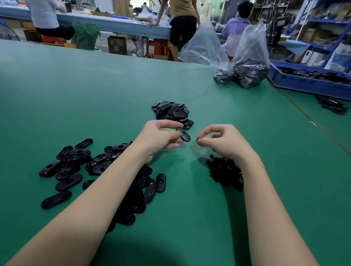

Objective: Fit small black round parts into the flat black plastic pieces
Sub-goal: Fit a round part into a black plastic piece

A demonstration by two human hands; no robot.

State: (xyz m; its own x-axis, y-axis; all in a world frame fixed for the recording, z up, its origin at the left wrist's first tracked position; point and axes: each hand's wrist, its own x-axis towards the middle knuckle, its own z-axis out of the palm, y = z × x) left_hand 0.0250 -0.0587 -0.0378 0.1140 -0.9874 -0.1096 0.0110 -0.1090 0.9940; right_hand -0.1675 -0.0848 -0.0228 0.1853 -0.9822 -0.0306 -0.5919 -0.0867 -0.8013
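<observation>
Black plastic throughout: the work in hand is one flat oval piece (183,134), held just above the green table (91,86) near the middle of the scene, in front of the far pile of like pieces (172,112).

Left hand (160,139): thumb and fingers curled, pinching the left end of the oval piece. Its right end juts free toward the other hand. The long axis runs from far left to near right, and the broad face, with what looks like a round socket in it, is turned up toward the camera.

Right hand (221,140): fingertips (199,138) pressed together on something small and dark, judged to be one round part; it is too small to confirm. The hand sits just right of the oval piece, not touching it.

Stock: loose oval pieces (70,163) lie scattered near left, partly under the left forearm; a heap of small round parts (224,173) lies near right, beside the right wrist.

Handling, as judged: the oval piece appears light, stiff and smooth, so it could slip or twist under a push. An end grip is sound, as it leaves the socket clear. The round part is tiny and easily dropped; it calls for a fingertip pinch at its rim and should be brought squarely over the socket.
</observation>
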